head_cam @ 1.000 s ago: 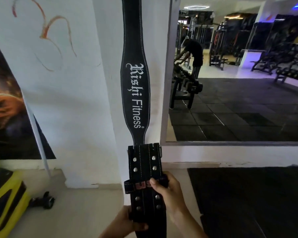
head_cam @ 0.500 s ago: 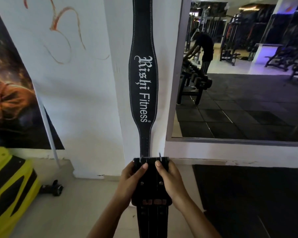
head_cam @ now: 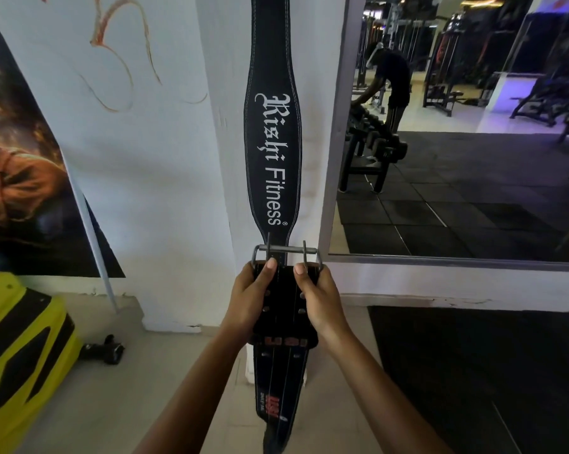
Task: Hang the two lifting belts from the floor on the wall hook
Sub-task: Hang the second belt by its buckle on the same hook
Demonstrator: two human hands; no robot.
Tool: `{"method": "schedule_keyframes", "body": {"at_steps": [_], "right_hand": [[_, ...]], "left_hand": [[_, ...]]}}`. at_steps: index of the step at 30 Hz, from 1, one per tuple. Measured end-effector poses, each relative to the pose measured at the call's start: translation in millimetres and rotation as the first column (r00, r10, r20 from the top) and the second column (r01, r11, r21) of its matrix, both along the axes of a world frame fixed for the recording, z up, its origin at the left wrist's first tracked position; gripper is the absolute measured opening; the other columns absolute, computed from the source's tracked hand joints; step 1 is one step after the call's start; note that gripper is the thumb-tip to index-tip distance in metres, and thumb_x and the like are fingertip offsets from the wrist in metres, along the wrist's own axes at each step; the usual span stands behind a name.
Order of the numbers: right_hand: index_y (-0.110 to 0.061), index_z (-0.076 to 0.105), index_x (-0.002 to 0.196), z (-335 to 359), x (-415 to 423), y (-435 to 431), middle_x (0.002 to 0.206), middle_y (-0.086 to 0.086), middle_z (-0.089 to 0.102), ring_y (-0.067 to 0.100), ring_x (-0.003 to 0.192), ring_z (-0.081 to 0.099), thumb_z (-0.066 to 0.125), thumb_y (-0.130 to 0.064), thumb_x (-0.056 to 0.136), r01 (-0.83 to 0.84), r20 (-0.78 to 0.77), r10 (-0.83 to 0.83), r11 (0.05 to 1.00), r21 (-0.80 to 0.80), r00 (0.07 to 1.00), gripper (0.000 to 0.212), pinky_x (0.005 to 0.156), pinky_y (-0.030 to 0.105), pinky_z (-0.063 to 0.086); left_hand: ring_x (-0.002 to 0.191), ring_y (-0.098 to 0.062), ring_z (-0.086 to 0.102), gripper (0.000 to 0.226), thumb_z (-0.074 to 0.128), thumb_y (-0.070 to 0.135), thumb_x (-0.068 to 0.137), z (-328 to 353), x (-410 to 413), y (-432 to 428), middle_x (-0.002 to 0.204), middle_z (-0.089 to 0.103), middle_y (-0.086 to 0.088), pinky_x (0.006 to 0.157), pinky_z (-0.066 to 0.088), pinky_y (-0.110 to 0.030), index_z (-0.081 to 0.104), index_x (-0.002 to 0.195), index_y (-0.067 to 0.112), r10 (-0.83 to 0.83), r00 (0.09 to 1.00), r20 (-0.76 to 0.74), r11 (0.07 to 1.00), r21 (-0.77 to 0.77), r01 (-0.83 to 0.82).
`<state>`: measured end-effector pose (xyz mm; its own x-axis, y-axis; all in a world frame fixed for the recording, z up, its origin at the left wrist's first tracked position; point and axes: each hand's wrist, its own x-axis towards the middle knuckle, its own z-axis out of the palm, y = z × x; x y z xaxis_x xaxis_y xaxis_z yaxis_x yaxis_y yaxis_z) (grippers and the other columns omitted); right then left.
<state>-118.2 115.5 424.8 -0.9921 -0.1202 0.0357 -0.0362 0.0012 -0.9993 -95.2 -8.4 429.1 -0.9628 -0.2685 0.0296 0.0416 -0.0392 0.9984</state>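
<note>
A black lifting belt (head_cam: 272,132) with white lettering hangs flat against the white pillar, its top out of frame. The hook is not in view. Just below its tapered end I hold a second black belt (head_cam: 281,381) upright by its buckle end. My left hand (head_cam: 252,298) grips the left side and my right hand (head_cam: 316,299) grips the right side, thumbs on the front. The metal double-prong buckle (head_cam: 286,252) sticks up above my fingers and overlaps the hanging belt's tip. The rest of the second belt dangles down between my forearms.
A large wall mirror (head_cam: 457,132) to the right reflects gym machines and a person by a dumbbell rack. A yellow and black object (head_cam: 17,348) stands at lower left, a small black dumbbell (head_cam: 103,350) beside it. A poster (head_cam: 21,165) covers the left wall. Dark floor mats (head_cam: 473,371) lie on the right.
Both hands moved up to the buckle end of the second belt and raised it, so its metal buckle now shows above my fingers, over the hanging belt's tip.
</note>
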Motion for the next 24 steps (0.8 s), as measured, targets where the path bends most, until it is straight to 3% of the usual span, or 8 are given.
{"method": "schedule_keyframes", "body": {"at_steps": [6, 8, 12, 15, 17, 24], "right_hand": [[-0.019, 0.052, 0.106, 11.5, -10.1, -7.1, 0.108, 0.007, 0.067, 0.02, 0.102, 0.065, 0.056, -0.043, 0.092, -0.004, -0.073, 0.007, 0.999, 0.039, 0.997, 0.028, 0.091, 0.039, 0.053], [-0.018, 0.051, 0.107, 28.0, -18.1, -10.5, 0.107, 0.005, 0.065, 0.017, 0.1, 0.063, 0.055, -0.038, 0.094, -0.013, -0.136, 0.017, 0.999, 0.03, 0.991, 0.025, 0.088, 0.032, 0.052], [-0.007, 0.049, 0.118, 77.8, -43.9, -19.5, 0.095, -0.011, 0.058, 0.002, 0.09, 0.058, 0.054, -0.032, 0.095, 0.018, -0.326, -0.003, 0.999, 0.042, 0.945, 0.035, 0.075, 0.015, 0.046], [-0.008, 0.047, 0.123, 129.8, -69.8, -27.9, 0.096, -0.017, 0.054, -0.006, 0.089, 0.054, 0.054, -0.032, 0.096, 0.051, -0.44, -0.027, 0.998, 0.044, 0.898, 0.037, 0.07, -0.001, 0.042], [-0.007, 0.046, 0.127, 171.4, -86.7, -32.9, 0.096, -0.016, 0.053, -0.003, 0.088, 0.054, 0.053, -0.032, 0.096, 0.077, -0.511, -0.053, 0.997, 0.028, 0.858, 0.04, 0.067, -0.004, 0.04], [-0.013, 0.026, 0.144, 339.8, -138.5, -47.5, 0.142, 0.007, 0.048, 0.023, 0.112, 0.056, 0.048, -0.033, 0.099, 0.196, -0.727, -0.145, 0.98, -0.014, 0.671, 0.055, 0.082, 0.025, 0.041]], "left_hand": [[0.066, -0.002, 0.067, 0.02, 0.052, 0.031, 0.097, 11.8, -7.9, -2.2, 0.076, 0.067, 0.007, 0.058, 0.05, -0.017, 0.06, 0.095, 0.013, 0.05, 0.996, -0.068, 0.999, -0.01, -0.051], [0.07, -0.004, 0.068, 0.023, 0.052, 0.031, 0.098, 25.8, -16.6, -5.1, 0.082, 0.068, 0.004, 0.059, 0.051, -0.015, 0.06, 0.101, 0.009, 0.076, 0.992, -0.103, 0.997, -0.022, -0.079], [0.097, -0.019, 0.07, 0.035, 0.051, 0.034, 0.098, 71.3, -42.7, -12.2, 0.108, 0.071, -0.009, 0.075, 0.054, -0.024, 0.059, 0.117, 0.006, 0.13, 0.968, -0.216, 0.99, -0.027, -0.139], [0.099, -0.017, 0.069, 0.036, 0.05, 0.036, 0.098, 124.7, -65.2, -17.7, 0.11, 0.071, -0.008, 0.078, 0.053, -0.024, 0.059, 0.117, 0.007, 0.16, 0.928, -0.337, 0.978, -0.07, -0.194], [0.095, -0.014, 0.068, 0.038, 0.048, 0.038, 0.098, 165.4, -81.3, -20.9, 0.106, 0.07, -0.006, 0.078, 0.052, -0.023, 0.059, 0.115, 0.005, 0.169, 0.89, -0.424, 0.965, -0.11, -0.236], [0.086, -0.022, 0.061, 0.037, 0.047, 0.042, 0.097, 332.9, -147.6, -32.6, 0.097, 0.064, -0.01, 0.072, 0.048, -0.031, 0.055, 0.101, 0.006, 0.197, 0.757, -0.623, 0.906, -0.179, -0.383]]}}
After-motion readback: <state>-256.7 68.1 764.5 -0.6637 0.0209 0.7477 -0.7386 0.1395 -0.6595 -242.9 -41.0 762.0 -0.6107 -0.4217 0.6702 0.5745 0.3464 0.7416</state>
